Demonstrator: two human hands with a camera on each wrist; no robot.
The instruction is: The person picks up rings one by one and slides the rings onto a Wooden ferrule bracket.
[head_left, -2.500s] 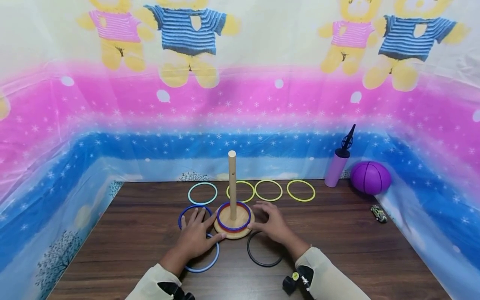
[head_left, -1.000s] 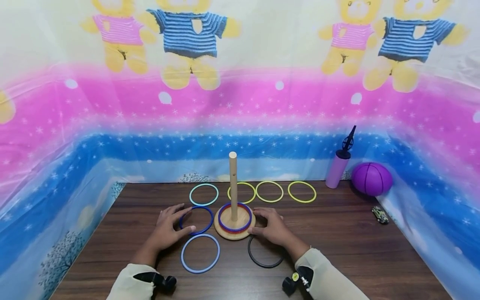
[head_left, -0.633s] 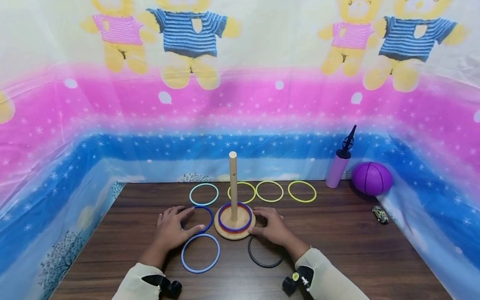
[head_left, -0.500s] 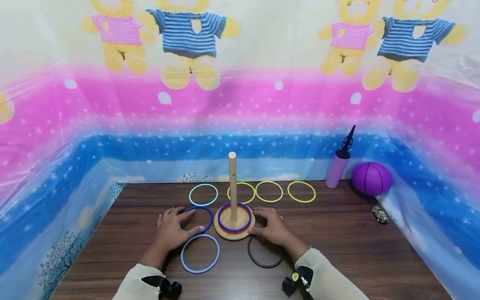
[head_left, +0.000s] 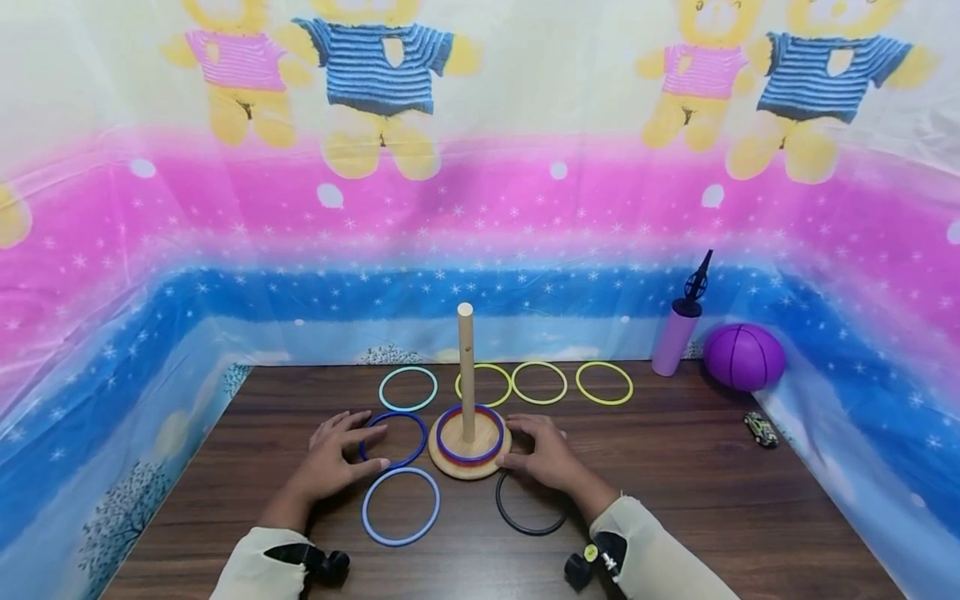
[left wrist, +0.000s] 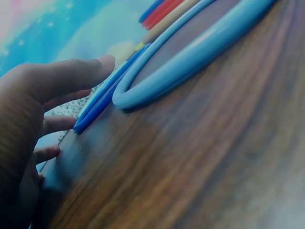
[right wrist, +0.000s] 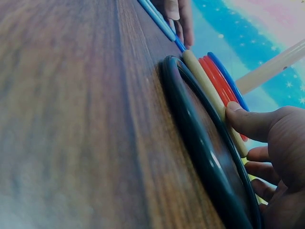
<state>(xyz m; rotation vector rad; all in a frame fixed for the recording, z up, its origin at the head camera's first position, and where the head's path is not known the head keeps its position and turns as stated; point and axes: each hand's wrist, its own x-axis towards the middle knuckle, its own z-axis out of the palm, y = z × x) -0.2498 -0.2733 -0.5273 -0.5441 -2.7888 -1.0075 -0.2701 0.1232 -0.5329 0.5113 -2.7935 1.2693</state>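
A wooden peg [head_left: 467, 367] rises from a round wooden base [head_left: 468, 474] with a blue ring [head_left: 448, 451] and red rings [right wrist: 220, 81] around its foot. My left hand [head_left: 335, 458] is spread at the left side of a flat-lying dark blue ring [head_left: 424, 433], index finger and thumb reaching over its edge. A light blue ring [left wrist: 190, 62] lies nearer me, close to that thumb. At the base's right edge, my right hand [head_left: 543, 454] touches the rim with its thumb, other fingers loosely bent. Beneath this hand lies a black ring [right wrist: 190, 129], partly hidden in the head view.
Behind the peg lie a turquoise ring [head_left: 382, 398] and several yellow rings [head_left: 564, 383]. A purple hand pump [head_left: 675, 342], a purple ball [head_left: 744, 358] and a toy car [head_left: 761, 430] are at the right. Printed cloth [head_left: 525, 233] walls the brown table [head_left: 675, 467].
My left hand has drawn back leftward from beside the base to the dark blue ring's left side, shifting slightly right and back left lately. My right hand stays at the base.
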